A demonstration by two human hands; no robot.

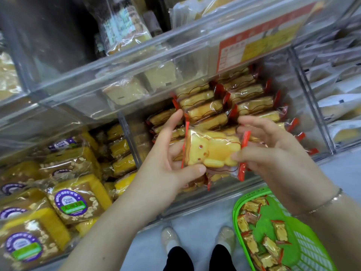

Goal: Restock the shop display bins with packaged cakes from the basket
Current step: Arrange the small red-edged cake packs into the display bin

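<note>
I cannot read the red and yellow price label (259, 42) on the upper bin; its print is blurred. My left hand (172, 165) covers the packs under the bear cake (212, 148), and its fingers behind this pack are hidden. My right hand (273, 151) hides the rear right of the bin's front row. The green basket (304, 247) is cut by the bottom edge, so I cannot count the cakes in it. The purple-label cakes (71, 202) run off the left edge. The dim package (125, 26) at the top is perhaps bread; I cannot tell.
</note>
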